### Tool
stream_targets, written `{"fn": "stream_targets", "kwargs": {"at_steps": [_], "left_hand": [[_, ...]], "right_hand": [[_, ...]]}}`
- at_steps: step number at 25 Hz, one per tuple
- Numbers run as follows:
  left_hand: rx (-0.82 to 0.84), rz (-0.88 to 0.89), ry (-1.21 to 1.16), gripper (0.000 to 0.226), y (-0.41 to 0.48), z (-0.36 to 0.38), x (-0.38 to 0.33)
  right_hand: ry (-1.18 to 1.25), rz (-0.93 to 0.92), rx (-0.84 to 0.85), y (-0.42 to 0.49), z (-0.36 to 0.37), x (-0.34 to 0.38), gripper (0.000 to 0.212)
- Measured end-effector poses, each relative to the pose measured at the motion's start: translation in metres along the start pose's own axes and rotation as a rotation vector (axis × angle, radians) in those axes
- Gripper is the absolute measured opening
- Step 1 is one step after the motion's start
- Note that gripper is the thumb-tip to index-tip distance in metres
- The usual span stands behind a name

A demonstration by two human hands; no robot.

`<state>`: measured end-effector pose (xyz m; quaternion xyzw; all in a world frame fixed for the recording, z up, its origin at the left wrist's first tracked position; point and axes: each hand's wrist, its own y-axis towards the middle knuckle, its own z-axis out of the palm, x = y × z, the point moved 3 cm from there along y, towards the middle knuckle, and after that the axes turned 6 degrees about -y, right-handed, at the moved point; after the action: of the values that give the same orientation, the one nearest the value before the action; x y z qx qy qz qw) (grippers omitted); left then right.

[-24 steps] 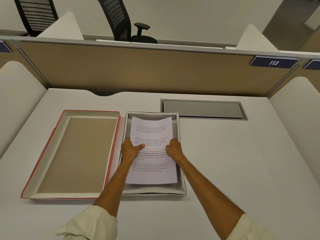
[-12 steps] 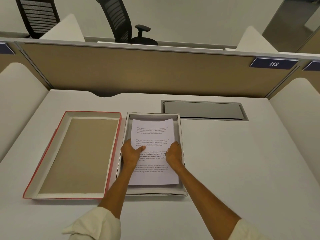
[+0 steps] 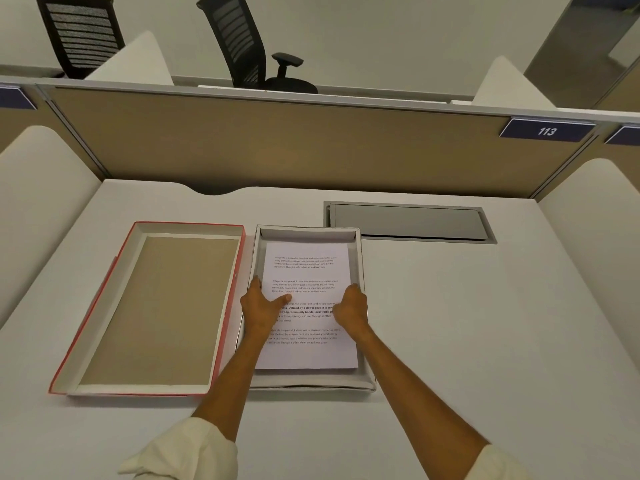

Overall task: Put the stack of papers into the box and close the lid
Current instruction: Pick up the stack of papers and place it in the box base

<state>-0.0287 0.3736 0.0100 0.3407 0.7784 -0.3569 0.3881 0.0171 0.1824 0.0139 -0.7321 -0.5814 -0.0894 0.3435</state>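
A white stack of printed papers (image 3: 306, 268) lies inside the shallow grey-white box (image 3: 360, 258) at the middle of the desk. My left hand (image 3: 259, 308) grips the stack's left edge, thumb on top of the page. On the right edge sits my right hand (image 3: 351, 308), its fingers curled around the side. The box's lid (image 3: 156, 306), red outside and brown inside, lies upside down just left of the box, touching it.
A grey cable hatch (image 3: 408, 221) is set into the desk behind the box to the right. A tan partition (image 3: 277, 147) with a "113" sign (image 3: 547, 130) closes the back, with white side dividers at both edges. Two black chairs stand beyond.
The stack has gone down into the box and now lies flatter. Both hands have slid outward to its side edges, still holding it.
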Motion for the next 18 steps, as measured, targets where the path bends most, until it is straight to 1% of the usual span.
{"fn": "stream_targets", "kwargs": {"at_steps": [2, 5, 11, 14, 16, 18], "left_hand": [[0.012, -0.012, 0.006, 0.055, 0.002, -0.003, 0.001], [0.04, -0.027, -0.028, 0.053, 0.004, -0.006, 0.002], [0.039, -0.032, -0.002, 0.057, 0.0, -0.003, 0.001], [0.094, -0.042, 0.058, 0.063, -0.002, -0.004, -0.007], [0.143, 0.02, 0.099, 0.064, -0.007, -0.007, -0.019], [0.158, 0.101, 0.071, 0.062, -0.021, -0.014, -0.035]], "right_hand": [[0.043, 0.039, 0.043, 0.003, -0.005, -0.003, 0.031], [0.102, 0.062, 0.068, 0.003, -0.01, -0.005, 0.026], [0.119, 0.055, 0.053, 0.001, -0.009, -0.005, 0.023], [0.085, 0.036, 0.079, 0.002, -0.009, -0.004, 0.022], [0.044, 0.014, 0.092, 0.002, -0.011, -0.003, 0.022], [0.003, -0.024, 0.082, 0.0, -0.015, 0.001, 0.018]]}}
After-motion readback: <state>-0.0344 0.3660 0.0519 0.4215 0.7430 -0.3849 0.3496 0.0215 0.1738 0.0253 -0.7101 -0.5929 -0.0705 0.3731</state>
